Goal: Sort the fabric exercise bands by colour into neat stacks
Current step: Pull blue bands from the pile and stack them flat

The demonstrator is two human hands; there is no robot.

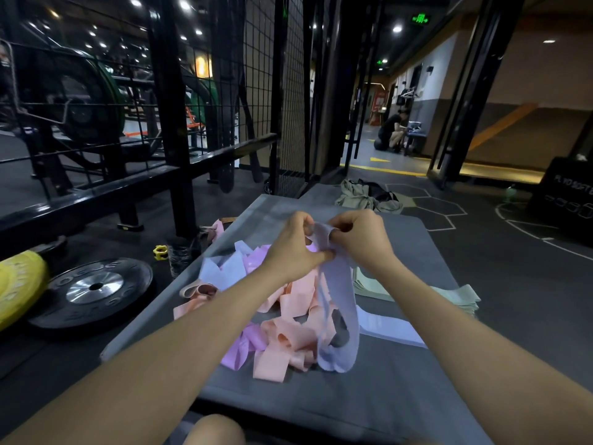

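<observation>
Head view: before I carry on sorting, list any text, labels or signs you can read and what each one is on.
"PLYO SOFT B", cut off by the frame edge: white letters on the black box at far right.
Green exit sign on the ceiling: one glowing character, too blurred to read.
Black weight plate: raised lettering, unreadable.
Yellow weight plate: faint lettering, unreadable.
Bands: no print visible.

Forearms hide part of the band pile, seemingly peach.

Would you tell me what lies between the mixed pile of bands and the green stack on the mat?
In the head view, the lavender band gripped by both hands hangs there, and a flat lavender stack lies just beyond it, short of the green stack.
</observation>
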